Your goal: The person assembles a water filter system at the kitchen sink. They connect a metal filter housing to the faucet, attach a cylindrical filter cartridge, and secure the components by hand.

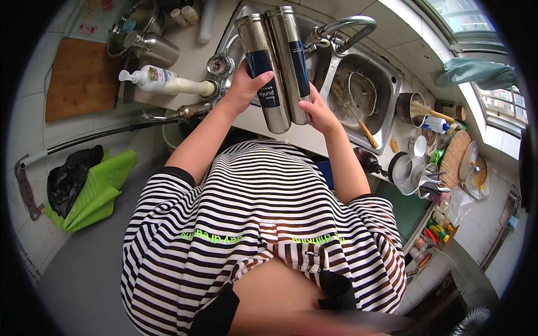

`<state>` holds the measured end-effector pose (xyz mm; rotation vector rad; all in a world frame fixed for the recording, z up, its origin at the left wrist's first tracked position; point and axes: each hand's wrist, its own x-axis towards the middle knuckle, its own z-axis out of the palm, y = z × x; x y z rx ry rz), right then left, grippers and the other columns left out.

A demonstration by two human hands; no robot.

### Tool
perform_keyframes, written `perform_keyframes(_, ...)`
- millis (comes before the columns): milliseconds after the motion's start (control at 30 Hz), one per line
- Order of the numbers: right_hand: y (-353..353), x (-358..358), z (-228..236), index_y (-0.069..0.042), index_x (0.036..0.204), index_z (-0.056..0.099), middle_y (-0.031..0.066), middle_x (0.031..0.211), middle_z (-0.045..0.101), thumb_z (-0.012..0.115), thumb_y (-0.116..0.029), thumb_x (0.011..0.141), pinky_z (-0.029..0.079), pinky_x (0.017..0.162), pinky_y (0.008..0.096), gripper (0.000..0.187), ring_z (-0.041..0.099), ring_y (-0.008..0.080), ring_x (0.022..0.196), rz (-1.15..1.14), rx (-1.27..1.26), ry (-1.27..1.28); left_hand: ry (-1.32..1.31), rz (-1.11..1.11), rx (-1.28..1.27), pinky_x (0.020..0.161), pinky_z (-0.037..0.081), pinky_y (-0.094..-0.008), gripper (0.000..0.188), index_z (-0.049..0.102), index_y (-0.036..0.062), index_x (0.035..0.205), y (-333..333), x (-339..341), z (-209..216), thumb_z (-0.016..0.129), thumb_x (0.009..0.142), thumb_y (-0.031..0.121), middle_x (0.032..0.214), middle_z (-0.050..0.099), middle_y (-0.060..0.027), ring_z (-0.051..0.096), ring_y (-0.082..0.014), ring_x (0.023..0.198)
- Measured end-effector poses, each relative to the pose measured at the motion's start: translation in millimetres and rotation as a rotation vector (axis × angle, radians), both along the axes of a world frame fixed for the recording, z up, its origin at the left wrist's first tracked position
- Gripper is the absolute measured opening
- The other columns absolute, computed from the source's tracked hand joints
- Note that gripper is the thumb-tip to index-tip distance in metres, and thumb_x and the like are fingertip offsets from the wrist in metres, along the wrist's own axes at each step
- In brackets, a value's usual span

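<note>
Two tall stainless-steel water purifier canisters with dark blue labels stand side by side in front of me, over the sink's near edge. Round the left canister (253,45) my left hand (246,89) is closed, its thumb across the label. My right hand (322,112) grips the right canister (286,33) low on its side. Both canisters tilt slightly, their rimmed ends pointing away from me. To their left is a round metal fitting (219,64). Close to it a cream-coloured cylinder (192,87) lies with its end in another metal fitting.
A steel sink (389,92) holds a strainer and a wooden-handled tool, beneath a curved faucet (358,33). A white pump bottle (151,78) and steel jug (154,49) occupy the left counter. Pots and lids crowd the right, including a saucepan (404,109).
</note>
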<state>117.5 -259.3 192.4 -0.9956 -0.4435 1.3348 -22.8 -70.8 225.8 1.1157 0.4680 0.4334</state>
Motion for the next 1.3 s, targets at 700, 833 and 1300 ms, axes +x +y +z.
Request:
perform_keyframes(700, 6.0, 7.8, 2.5, -0.006, 0.155, 0.027, 0.0069, 0.148, 0.046, 0.078, -0.020, 0.081, 0.033, 0.114, 0.0336, 0.091, 0.045, 0.0175, 0.134, 0.011, -0.005, -0.013, -0.021, 0.011, 0.015, 0.096, 0.048, -0.0324, 0.069, 0.046, 0.0007, 0.132, 3.4, 7.3, 2.0, 0.081, 0.083, 0.033, 0.118, 0.060, -0.0068, 0.059, -0.0159, 0.108)
perform_keyframes(833, 6.1, 6.6, 6.0, -0.006, 0.155, 0.027, 0.0069, 0.148, 0.047, 0.079, -0.020, 0.081, 0.033, 0.113, 0.0336, 0.092, 0.045, 0.0175, 0.134, -0.004, -0.009, -0.023, -0.023, 0.026, 0.017, 0.098, 0.047, -0.0328, 0.069, 0.046, 0.0011, 0.133, 3.6, 7.8, 2.1, 0.081, 0.082, 0.031, 0.119, 0.060, -0.0066, 0.059, -0.0159, 0.108)
perform_keyframes(1300, 2.7, 5.5, 1.6, -0.005, 0.155, 0.028, 0.0067, 0.147, 0.047, 0.078, -0.019, 0.082, 0.031, 0.114, 0.0331, 0.090, 0.044, 0.0174, 0.134, -0.001, 0.000, -0.080, -0.019, 0.025, 0.059, 0.095, 0.048, -0.0325, 0.065, 0.049, 0.0014, 0.130, 5.0, 6.4, -3.0, 0.081, 0.082, 0.030, 0.116, 0.061, -0.0064, 0.060, -0.0158, 0.106)
